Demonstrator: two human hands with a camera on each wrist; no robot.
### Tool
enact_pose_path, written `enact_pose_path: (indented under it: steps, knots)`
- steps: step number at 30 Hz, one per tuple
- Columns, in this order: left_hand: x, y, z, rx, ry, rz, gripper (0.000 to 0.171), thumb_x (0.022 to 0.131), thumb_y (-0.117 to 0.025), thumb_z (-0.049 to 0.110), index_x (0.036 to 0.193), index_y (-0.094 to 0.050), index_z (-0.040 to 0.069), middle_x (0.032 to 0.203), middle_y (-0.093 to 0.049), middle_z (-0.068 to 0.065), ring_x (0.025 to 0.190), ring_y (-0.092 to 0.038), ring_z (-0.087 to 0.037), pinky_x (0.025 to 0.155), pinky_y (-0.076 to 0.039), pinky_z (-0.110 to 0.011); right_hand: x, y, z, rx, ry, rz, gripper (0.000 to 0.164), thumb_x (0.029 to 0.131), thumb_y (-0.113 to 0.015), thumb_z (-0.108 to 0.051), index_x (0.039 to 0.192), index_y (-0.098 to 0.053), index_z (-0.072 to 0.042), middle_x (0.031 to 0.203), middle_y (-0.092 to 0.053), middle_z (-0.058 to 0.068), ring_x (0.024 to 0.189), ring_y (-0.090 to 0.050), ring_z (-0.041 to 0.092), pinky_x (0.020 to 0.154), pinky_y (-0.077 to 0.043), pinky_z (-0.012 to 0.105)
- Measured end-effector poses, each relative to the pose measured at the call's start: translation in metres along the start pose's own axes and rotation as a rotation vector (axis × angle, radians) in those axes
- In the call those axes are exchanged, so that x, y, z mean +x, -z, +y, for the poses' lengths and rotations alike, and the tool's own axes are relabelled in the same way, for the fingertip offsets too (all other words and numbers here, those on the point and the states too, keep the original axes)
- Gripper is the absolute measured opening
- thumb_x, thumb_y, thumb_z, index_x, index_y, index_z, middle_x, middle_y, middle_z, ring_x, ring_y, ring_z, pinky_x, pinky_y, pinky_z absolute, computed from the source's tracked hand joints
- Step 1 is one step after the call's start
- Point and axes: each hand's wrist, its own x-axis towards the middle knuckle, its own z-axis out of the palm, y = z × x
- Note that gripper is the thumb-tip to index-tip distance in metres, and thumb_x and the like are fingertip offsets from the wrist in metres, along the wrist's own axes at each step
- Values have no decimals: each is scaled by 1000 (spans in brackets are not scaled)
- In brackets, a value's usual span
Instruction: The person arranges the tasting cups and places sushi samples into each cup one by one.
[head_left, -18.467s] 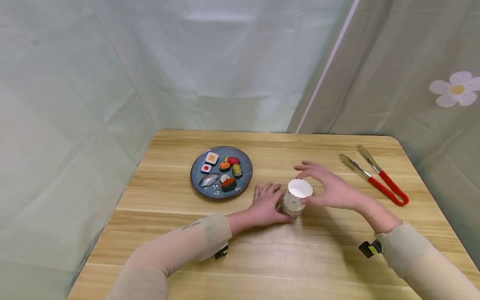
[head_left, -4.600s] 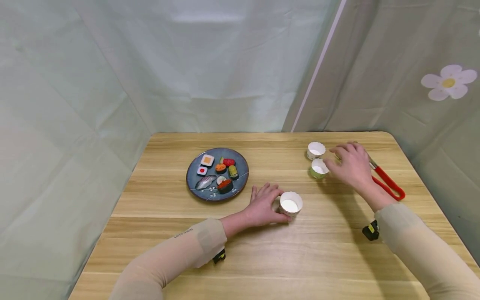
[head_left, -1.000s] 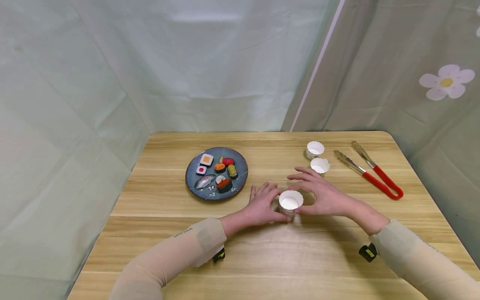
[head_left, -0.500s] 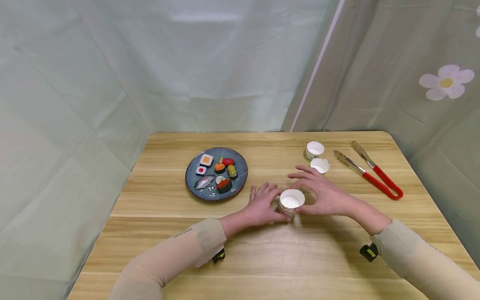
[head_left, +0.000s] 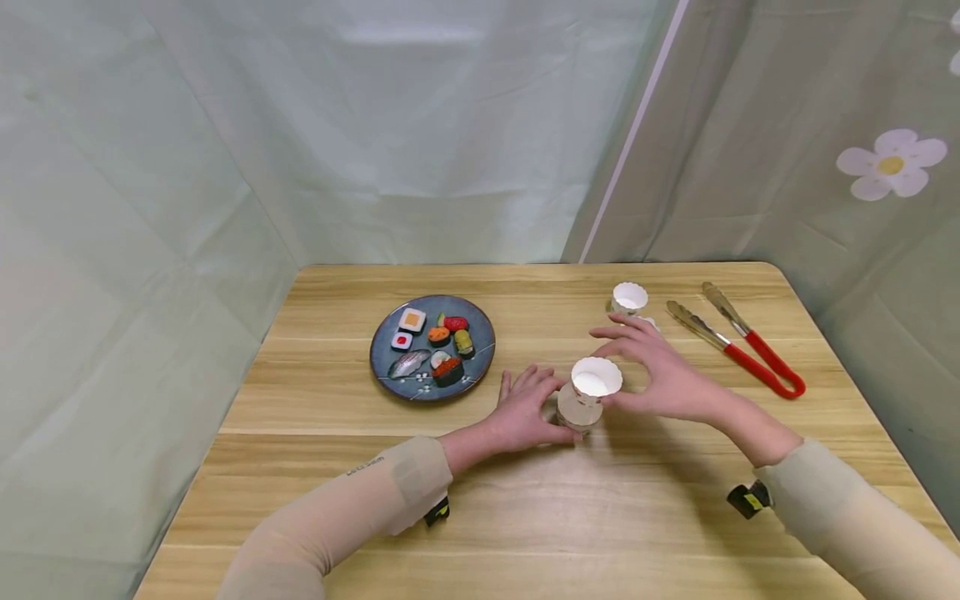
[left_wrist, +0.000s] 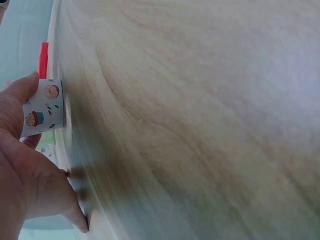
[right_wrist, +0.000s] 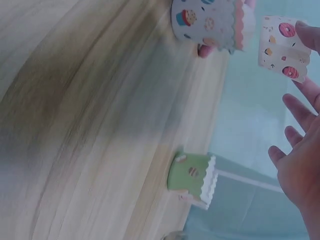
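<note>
My left hand (head_left: pixel 522 414) rests on the table and grips a paper baking cup (left_wrist: pixel 44 107) between thumb and fingers. This cup is white with printed cupcakes and stands upright. Its scalloped pinkish rim shows in the right wrist view. Just above and to its right, my right hand (head_left: pixel 660 379) pinches another paper baking cup (right_wrist: pixel 285 47), white with red doughnut prints. Clear of the lower cup in the right wrist view, it hides part of that cup's mouth in the head view. A green baking cup (right_wrist: pixel 190 172) stands farther back, mostly hidden behind my right hand in the head view.
A white baking cup (head_left: pixel 629 297) stands behind the green one. Red-handled tongs (head_left: pixel 738 342) lie spread at the right. To the left, a dark blue plate (head_left: pixel 390 333) holds several sushi pieces (head_left: pixel 447 371). Curtains rise behind the wooden table (head_left: pixel 525 533).
Two cups were set at the back right between the oldest and later frames. In the last second my right hand lifts another cup up and rightward from the left hand's cup, which stays put.
</note>
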Motion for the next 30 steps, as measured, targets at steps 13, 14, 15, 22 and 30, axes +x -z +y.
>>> enact_pose_path:
  steps: [13, 14, 15, 22, 30]
  knots:
    - [0, -2, -1, 6, -15, 25, 71, 74, -89, 53, 132, -61, 23, 159, -40, -10, 153, -20, -35, 121, 3, -68, -16, 16, 16, -93, -88, 88, 49, 75, -93, -33, 115, -69, -21, 150, -51, 10, 150, -21, 36, 114, -20, 72]
    - [0, -2, -1, 10, -18, 27, 71, 74, -89, 53, 132, -61, 23, 159, -40, -10, 153, -20, -35, 121, 3, -68, -18, 16, 17, -100, -92, 101, 49, 74, -93, -33, 115, -69, -20, 150, -51, 10, 150, -21, 37, 115, -19, 72]
    - [0, -2, -1, 10, -17, 27, 71, 75, -89, 53, 133, -61, 23, 159, -40, -10, 153, -20, -35, 121, 3, -68, -19, 17, 18, -107, -96, 113, 49, 73, -94, -32, 114, -70, -19, 150, -51, 10, 150, -21, 37, 115, -19, 71]
    - [-1, -1, 0, 10, -11, 26, 72, 75, -89, 53, 134, -61, 23, 160, -39, -9, 153, -19, -34, 121, 3, -67, -28, 20, 26, -171, -144, 163, 48, 73, -93, -33, 112, -71, -14, 151, -49, 14, 150, -21, 40, 115, -20, 71]
    - [-1, 0, 1, 7, -8, 17, 75, 75, -88, 54, 136, -60, 22, 161, -38, -10, 154, -18, -34, 121, 4, -67, -42, 18, 38, -195, -208, 180, 49, 75, -92, -35, 112, -71, -12, 150, -49, 19, 148, -23, 44, 115, -21, 72]
